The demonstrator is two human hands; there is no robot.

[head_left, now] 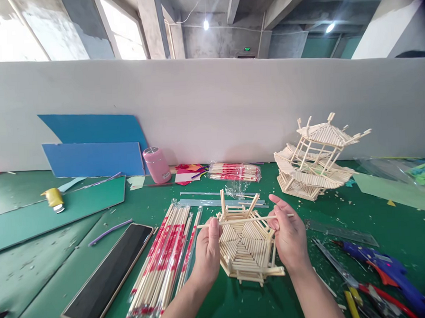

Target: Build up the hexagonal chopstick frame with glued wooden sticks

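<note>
A flat green worktop (pixel 147 202) carries a many-sided, pale wooden stick model (pixel 243 250). The left hand (pixel 208 250) and the right hand (pixel 289 236) are at the model's sides, each grip pinching one long, thin, pale wooden stick (pixel 247 220) that crosses over it.

Looking over a green tabletop (pixel 223 308) in the lower frame and facing a pale partition (pixel 212 97) across the middle. Seeing bare concrete beams (pixel 292 5) along the top, a pillar (pixel 152 24) and a glaring window (pixel 122 26) at upper left. Catching light from a bulb (pixel 206 24) at top centre and a second lamp (pixel 330 27) at upper right, with a small green sign (pixel 247 49) between.
</note>
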